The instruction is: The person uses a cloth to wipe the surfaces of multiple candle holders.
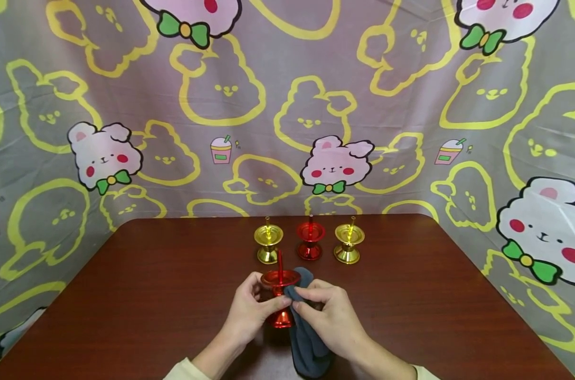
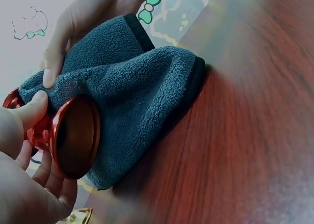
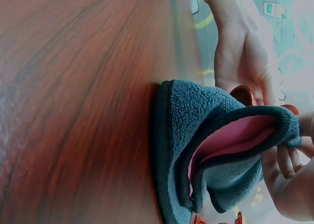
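The left hand (image 1: pixel 249 311) grips a red candle holder (image 1: pixel 280 295) by its stem, fingers curled round it, holding it upright above the near middle of the wooden table (image 1: pixel 140 295). The right hand (image 1: pixel 327 314), at the holder's 3 o'clock, pinches a dark blue cloth (image 1: pixel 308 343) against the holder's cup; the cloth's lower end trails onto the table toward 6 o'clock. At the holder's 12 o'clock stand three more holders in a row: gold (image 1: pixel 268 244), red (image 1: pixel 310 240), gold (image 1: pixel 348 244).
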{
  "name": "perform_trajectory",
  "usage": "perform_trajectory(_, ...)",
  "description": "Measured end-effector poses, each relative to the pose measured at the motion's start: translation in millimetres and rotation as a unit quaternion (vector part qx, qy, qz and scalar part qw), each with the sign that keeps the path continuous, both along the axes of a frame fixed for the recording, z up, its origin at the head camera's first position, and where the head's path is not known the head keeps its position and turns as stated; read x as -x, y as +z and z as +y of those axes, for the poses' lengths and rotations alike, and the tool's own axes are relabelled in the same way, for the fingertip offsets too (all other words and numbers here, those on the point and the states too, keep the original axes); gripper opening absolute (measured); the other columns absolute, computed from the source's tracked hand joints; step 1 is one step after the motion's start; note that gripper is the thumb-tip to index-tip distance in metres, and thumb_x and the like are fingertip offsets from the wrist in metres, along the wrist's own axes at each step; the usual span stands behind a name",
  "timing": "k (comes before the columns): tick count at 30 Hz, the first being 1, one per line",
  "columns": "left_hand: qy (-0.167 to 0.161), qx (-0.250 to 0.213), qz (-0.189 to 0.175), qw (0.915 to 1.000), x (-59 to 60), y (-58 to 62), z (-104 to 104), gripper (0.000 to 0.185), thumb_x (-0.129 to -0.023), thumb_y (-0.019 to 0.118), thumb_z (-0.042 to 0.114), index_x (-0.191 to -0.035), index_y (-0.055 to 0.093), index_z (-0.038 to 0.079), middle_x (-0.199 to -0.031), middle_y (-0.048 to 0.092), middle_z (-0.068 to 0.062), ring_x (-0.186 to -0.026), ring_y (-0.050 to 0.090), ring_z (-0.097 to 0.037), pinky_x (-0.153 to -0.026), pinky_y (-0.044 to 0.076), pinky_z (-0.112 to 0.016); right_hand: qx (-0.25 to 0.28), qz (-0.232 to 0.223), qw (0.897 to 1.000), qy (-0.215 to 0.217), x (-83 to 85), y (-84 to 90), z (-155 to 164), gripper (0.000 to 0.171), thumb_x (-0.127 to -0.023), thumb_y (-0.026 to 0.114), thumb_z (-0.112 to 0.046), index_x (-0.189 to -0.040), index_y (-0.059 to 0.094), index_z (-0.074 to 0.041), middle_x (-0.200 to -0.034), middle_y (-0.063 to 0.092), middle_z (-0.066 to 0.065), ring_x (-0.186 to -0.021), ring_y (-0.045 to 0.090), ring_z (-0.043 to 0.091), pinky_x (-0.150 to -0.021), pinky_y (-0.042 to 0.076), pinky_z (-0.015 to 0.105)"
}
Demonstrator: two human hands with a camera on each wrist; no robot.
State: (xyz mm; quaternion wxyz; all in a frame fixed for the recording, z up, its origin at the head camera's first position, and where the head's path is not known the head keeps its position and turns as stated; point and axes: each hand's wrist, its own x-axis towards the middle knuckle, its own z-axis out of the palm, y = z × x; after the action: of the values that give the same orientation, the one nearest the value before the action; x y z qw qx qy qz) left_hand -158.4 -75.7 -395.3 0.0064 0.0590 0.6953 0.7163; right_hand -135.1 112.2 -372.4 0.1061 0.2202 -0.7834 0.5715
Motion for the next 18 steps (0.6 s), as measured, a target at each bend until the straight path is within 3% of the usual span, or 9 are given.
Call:
perform_trajectory(7,0.002,0.012,-0.004,0.9999,1.5,-2.6,-6,0.041,-0.078,0.086,0.006,-0.105,0.056,0.0,-0.1,0.069,-0.008,-0.084,0.065,-0.02,-0.067,0.053,-0.029,-0.035,-0.01,0.999,-0.006,2.8,-1.0,2,0.026,-0.084,0.079,-0.002,-0.107,0.08,-0.013,-0.082,0.066,-0.007,-0.073,0.058,0.01,-0.06,0.049,0.025)
perform_trajectory(12,0.014,0.008,-0.01,0.9998,5.3,-5.9,-12,0.038,-0.078,0.085,0.005,-0.102,0.057,0.0,-0.099,0.069,-0.008,-0.085,0.066,-0.019,-0.068,0.053,-0.028,-0.046,-0.001,0.999,-0.009,2.5,-0.7,5,0.026,-0.085,0.079,-0.003,-0.108,0.079,-0.014,-0.083,0.066,-0.008,-0.074,0.059,0.01,-0.061,0.051,0.026)
perform_trajectory(18,0.058,0.024,-0.01,0.998,10.1,-10.2,-24,0.034,-0.077,0.085,0.004,-0.101,0.061,0.002,-0.1,0.07,-0.007,-0.09,0.066,-0.018,-0.073,0.053,-0.027,-0.045,-0.007,0.999,-0.02,0.8,2.4,10,0.025,-0.085,0.078,-0.003,-0.109,0.078,-0.011,-0.087,0.068,-0.003,-0.075,0.061,0.01,-0.063,0.053,0.027)
